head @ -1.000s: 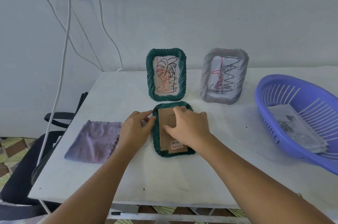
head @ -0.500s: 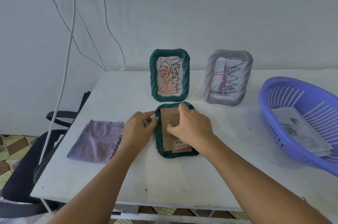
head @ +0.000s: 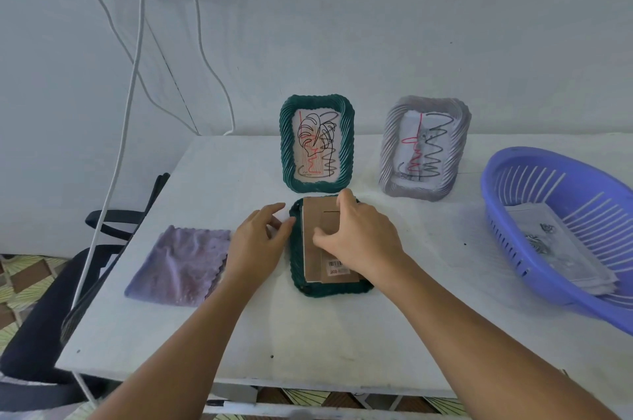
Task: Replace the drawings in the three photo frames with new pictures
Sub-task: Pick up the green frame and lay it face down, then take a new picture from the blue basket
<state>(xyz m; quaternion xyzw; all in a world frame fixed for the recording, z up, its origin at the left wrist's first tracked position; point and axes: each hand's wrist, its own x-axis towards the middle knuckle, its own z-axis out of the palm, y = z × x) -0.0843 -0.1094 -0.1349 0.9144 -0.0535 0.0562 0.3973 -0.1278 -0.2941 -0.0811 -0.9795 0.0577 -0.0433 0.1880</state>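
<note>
You have a dark green photo frame [head: 329,286] lying face down on the white table [head: 308,344], just in front of the upright green frame [head: 317,142], its long axis running away from you toward that frame. Your right hand [head: 363,237] rests on the brown cardboard backing [head: 313,245], fingers curled at its left part as if prying. Your left hand [head: 256,241] sits just left of the face-down frame, fingertips touching its rim, fingers loosely bent and holding nothing. The backing looks light, thin and easily creased, so lift it by an edge. The ribbed rim looks rigid and gives a firm hold.
</note>
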